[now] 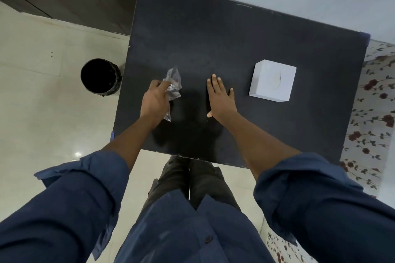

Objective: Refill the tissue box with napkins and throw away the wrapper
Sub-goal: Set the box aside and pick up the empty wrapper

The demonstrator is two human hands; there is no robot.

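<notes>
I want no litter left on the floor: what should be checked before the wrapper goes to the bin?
1. Wrapper in grip: ok, the left hand is closed around the clear plastic.
2. Bin within reach: ok, it stands on the floor just left of the table, mouth open and facing up.
3. Room in the bin: cannot tell, its inside is dark.
4. Tissue box closed: ok, it sits whole on the table, nothing sticking out.
5. Right hand free: ok, open and flat above the table.
6. Loose napkins left out: ok, none visible.
</notes>
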